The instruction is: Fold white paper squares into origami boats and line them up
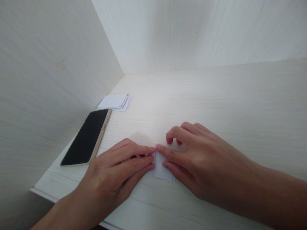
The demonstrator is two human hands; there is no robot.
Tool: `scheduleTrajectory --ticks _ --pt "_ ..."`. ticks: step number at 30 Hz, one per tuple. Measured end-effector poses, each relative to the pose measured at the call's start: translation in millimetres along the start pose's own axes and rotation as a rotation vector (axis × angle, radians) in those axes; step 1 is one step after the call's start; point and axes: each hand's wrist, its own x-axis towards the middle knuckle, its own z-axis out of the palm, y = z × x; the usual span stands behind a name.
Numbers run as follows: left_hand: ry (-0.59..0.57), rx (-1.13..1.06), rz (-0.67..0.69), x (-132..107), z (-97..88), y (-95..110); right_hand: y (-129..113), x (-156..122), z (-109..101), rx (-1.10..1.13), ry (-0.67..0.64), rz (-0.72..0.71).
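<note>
A small folded piece of white paper (162, 170) lies flat on the white wooden surface between my two hands. My left hand (117, 171) presses its fingertips together along the paper's left edge. From the other side, my right hand (192, 155) holds the paper down, with the index fingertip at its top corner and the thumb on its right part. The remaining fingers of my right hand are curled above the surface. Part of the paper is hidden beneath my fingers.
A phone (87, 137) with a dark screen and pale case lies left of my left hand. Beyond it sits a loose stack of white paper pieces (112, 101) against the left wall (59, 64). A back wall (192, 35) borders the surface (227, 102), whose front edge shows at lower left.
</note>
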Motion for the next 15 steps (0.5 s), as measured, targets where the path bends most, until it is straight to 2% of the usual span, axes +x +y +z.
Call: scheduleTrajectory --ticks 8,15 --pt "-0.027 -0.017 0.043 -2.0 -0.4 -3.4 -1.3 -1.2 -0.3 0.006 -0.020 0.025" --pt "-0.050 0.008 -0.001 -1.3 -1.9 -1.6 -0.7 -0.8 -0.3 -0.009 -0.009 0.010"
